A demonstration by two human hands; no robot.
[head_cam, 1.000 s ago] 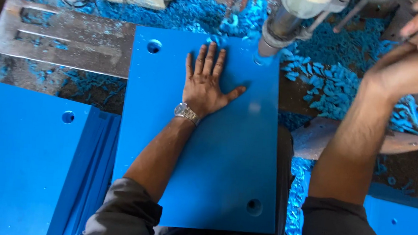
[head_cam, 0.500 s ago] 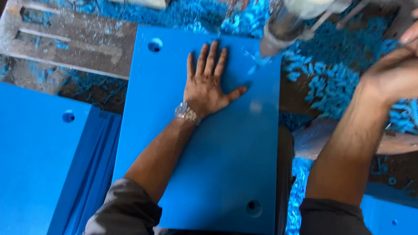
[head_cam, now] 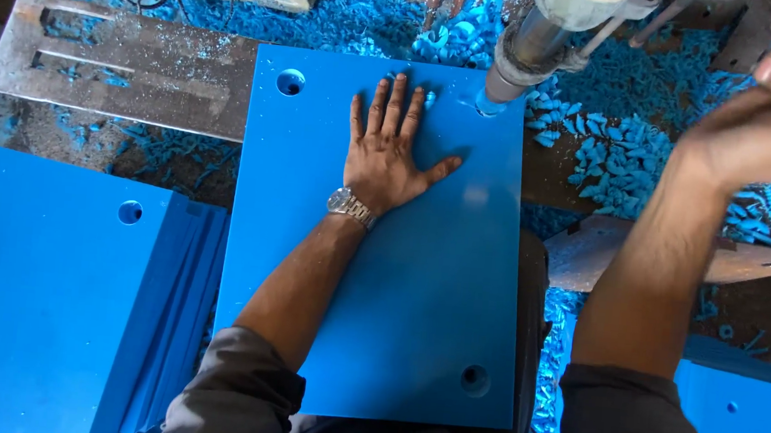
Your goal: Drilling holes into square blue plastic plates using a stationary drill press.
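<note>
Pressing down flat, our left hand [head_cam: 388, 157] sits palm-first on the blue panel [head_cam: 372, 270], fingers [head_cam: 394, 107] spread wide and gripping nothing, just weight on the sheet, we'd guess to keep it from spinning or creeping under the drill [head_cam: 532, 45]. That panel is our landmark: it lies lengthwise in front of us on the worktop [head_cam: 112, 76], its near end at our lap. A wristwatch [head_cam: 350, 206] sits on that wrist, over the panel's middle.

At the panel's far right corner the drill nose meets the sheet. The far left corner already has a round hole [head_cam: 291, 82], and there's another hole [head_cam: 474, 379] at the near right corner.

Our right hand [head_cam: 763, 132] is up and off to the right of the panel, past the drill, fingers curled over something up there, likely the feed handle. It's blurred and cut off by the frame edge, so we honestly can't tell what it holds.

Blue shavings [head_cam: 629, 153] are heaped beyond and right of the panel. Left of the panel sits a stack of matching blue sheets [head_cam: 40, 290], holes already in them. More blue sheet [head_cam: 745, 428] shows near right. No labels or packaging on any of it, plain blue all over.
</note>
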